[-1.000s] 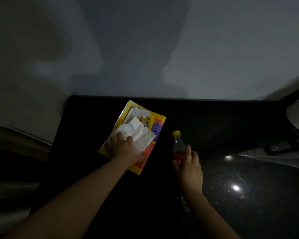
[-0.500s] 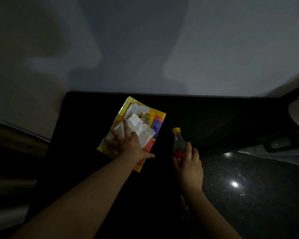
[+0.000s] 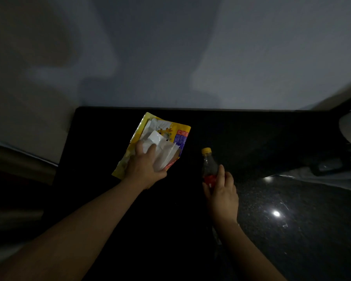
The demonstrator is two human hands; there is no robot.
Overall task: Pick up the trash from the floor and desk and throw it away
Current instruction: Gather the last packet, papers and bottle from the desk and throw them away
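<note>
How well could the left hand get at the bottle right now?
Probably no: the left hand is busy on the white paper and yellow wrapper, and the right hand holds the bottle.

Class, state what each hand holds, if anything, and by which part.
Right hand grips the bottle around its red-labelled middle. Left hand rests on white papers atop the yellow packet; grip unclear.

I see a glossy yellow plastic wrapper point(image 3: 139, 136), clear plastic bottle point(image 3: 208, 166), and polished speckled stone bench point(image 3: 292, 220), lower right.
</note>
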